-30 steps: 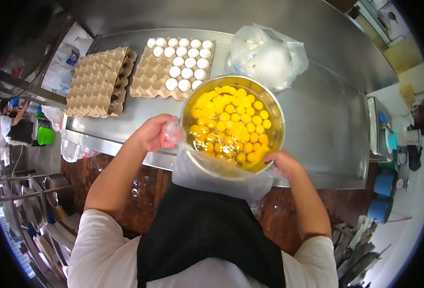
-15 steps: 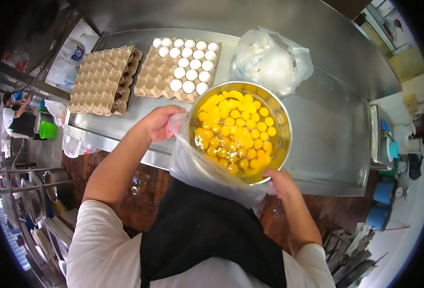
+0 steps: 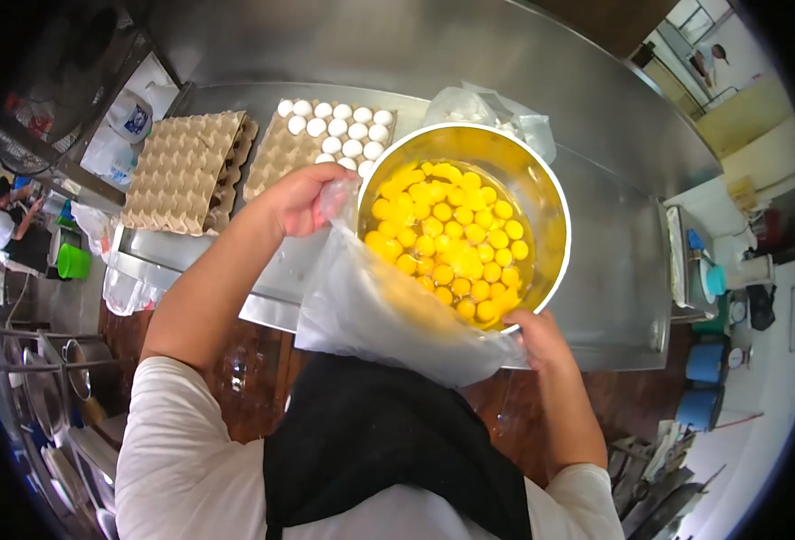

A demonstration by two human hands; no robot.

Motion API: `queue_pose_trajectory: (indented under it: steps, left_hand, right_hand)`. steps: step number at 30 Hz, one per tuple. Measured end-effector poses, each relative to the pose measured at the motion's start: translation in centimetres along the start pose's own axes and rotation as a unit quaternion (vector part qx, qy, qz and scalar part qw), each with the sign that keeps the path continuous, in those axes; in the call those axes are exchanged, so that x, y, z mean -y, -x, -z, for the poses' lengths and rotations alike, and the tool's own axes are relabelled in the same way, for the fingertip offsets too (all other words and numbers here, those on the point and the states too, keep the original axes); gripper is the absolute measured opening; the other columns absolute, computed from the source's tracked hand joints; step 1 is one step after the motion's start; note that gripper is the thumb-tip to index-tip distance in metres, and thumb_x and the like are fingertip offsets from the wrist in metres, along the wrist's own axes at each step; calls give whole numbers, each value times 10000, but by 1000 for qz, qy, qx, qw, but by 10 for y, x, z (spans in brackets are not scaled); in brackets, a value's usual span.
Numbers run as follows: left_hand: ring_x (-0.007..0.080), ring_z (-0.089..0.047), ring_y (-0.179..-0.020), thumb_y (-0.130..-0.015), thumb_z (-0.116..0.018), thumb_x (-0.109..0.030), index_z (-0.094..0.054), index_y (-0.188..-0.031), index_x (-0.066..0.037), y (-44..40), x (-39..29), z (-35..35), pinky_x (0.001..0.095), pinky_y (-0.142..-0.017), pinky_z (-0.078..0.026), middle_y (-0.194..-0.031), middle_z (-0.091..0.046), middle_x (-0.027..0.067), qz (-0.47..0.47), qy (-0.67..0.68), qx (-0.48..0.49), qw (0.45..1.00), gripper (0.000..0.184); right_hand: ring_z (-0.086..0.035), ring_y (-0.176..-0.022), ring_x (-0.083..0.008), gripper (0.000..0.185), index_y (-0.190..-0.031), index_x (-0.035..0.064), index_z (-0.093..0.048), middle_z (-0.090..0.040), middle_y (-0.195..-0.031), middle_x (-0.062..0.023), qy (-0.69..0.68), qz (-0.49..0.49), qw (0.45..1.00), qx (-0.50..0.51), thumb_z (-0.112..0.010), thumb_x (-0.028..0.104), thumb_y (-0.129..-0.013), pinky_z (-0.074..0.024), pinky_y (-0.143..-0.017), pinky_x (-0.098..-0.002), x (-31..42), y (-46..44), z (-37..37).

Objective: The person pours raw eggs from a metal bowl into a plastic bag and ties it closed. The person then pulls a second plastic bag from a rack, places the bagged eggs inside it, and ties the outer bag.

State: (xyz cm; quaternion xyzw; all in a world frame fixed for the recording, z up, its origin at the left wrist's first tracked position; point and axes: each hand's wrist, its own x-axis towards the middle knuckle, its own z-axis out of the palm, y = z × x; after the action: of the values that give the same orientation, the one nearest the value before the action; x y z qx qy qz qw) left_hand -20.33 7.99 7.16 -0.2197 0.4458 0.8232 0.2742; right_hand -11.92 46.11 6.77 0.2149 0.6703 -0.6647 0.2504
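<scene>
Cartons, stacked, sit at the left of the steel table, beside an egg tray part filled with white eggs. Next comes the left hand, fingers pinching the upper corner of a clear plastic bag. Doing this well seems to call for a taut bag edge, a firm rim grip and a slow, even tilt – loose yolks could slop or burst. The bag's long edge slants from the left hand down toward the right, along the near side of the bowl. Over the table's front, the round bowl has no long axis; its mouth faces up, leaning toward the wearer. Rightmost, the right hand grasps the near rim – its underside fingers are hidden.
</scene>
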Motion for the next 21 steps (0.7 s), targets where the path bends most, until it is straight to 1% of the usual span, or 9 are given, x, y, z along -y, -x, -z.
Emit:
queue_pose_trajectory:
  steps: [3,6,7,10,11,14,15,18,21]
  left_hand:
    - [74,-540,-490,-864,-561,-177,-600,-872,-93,1,-20,-8,207,-417,-440,-658,-592,-22,0,-12,64,998,93]
    - [78,-535,-480,-869,-552,-178,-590,-856,-85,-3,-32,-16,214,-402,-435,-660,-591,-12,-17,4,66,998,100]
    - [80,-538,-480,-877,-539,-176,-579,-839,-79,-1,-36,-25,214,-403,-442,-655,-587,-6,-39,13,45,998,112]
    - [81,-539,-480,-879,-538,-164,-577,-835,-71,3,-51,-36,213,-414,-457,-653,-585,-2,-60,19,82,995,110]
    - [78,-535,-477,-880,-539,-137,-576,-853,-52,3,-55,-44,208,-420,-468,-650,-582,3,-79,41,55,995,97]
    - [83,-557,-483,-873,-546,-157,-570,-864,-67,5,-69,-51,213,-407,-472,-626,-576,-1,-106,39,63,992,93]
    - [75,-534,-455,-872,-542,-143,-559,-911,-48,5,-75,-52,217,-422,-480,-603,-567,-7,-97,38,71,992,104]
    - [61,-502,-419,-874,-536,-137,-559,-901,-46,17,-79,-54,205,-406,-466,-560,-545,-23,-86,58,113,988,97]
    - [50,-472,-389,-881,-532,-151,-564,-866,-62,36,-67,-60,185,-368,-429,-524,-523,-42,-115,35,69,990,96]
  right_hand:
    - [-516,-544,-89,318,-1022,-9,-599,-623,-790,-43,-2,28,1000,-2,-632,77,-717,-382,-446,-225,10,-1,5]
    - [-521,-537,-96,336,-1034,-21,-594,-629,-790,-50,-14,52,999,0,-634,80,-717,-386,-446,-227,15,-8,10]
    - [-520,-531,-97,341,-1038,-25,-592,-630,-789,-51,-20,59,998,0,-634,81,-717,-386,-445,-227,18,-9,11]
    - [-509,-504,-98,340,-1037,-26,-590,-628,-777,-51,-33,80,996,-7,-636,79,-716,-383,-439,-227,30,-7,6]
    - [-506,-502,-98,341,-1036,-27,-589,-628,-779,-52,-25,82,996,-9,-636,80,-716,-380,-437,-228,35,-6,6]
    - [-500,-501,-97,340,-1035,-29,-590,-626,-786,-53,-17,95,995,-5,-635,83,-717,-373,-429,-228,42,-4,3]
    - [-499,-503,-99,340,-1034,-30,-591,-626,-789,-54,-24,105,994,2,-633,85,-718,-370,-428,-228,45,-5,5]
    - [-497,-510,-99,331,-1024,-36,-595,-623,-793,-55,-23,109,994,2,-627,87,-718,-361,-425,-225,52,1,6]
    - [-495,-517,-97,320,-1011,-38,-600,-620,-790,-52,-7,112,994,-10,-622,88,-718,-356,-423,-222,54,7,3]
